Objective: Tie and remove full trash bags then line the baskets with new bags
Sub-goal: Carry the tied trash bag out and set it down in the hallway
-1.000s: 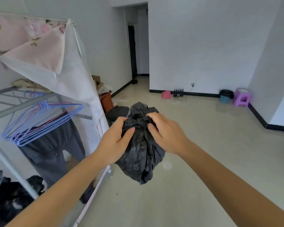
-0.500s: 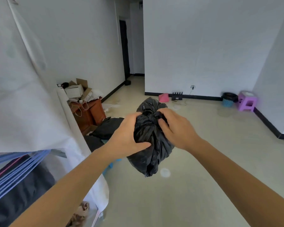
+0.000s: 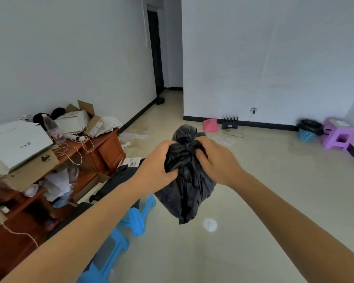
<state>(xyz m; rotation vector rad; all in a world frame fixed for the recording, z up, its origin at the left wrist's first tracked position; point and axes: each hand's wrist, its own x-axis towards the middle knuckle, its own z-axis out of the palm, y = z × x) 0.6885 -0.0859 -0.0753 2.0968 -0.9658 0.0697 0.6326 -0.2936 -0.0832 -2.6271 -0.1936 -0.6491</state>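
- Left of the black trash bag, my left hand is clamped on its gathered neck.
- Between my hands, the bag hangs in the air above the floor, its knot bunched on top.
- Right of the knot, my right hand pinches the plastic; I should pull both sides evenly outward to cinch it without tearing.

knotted black trash bag hangs mid-air above floor.
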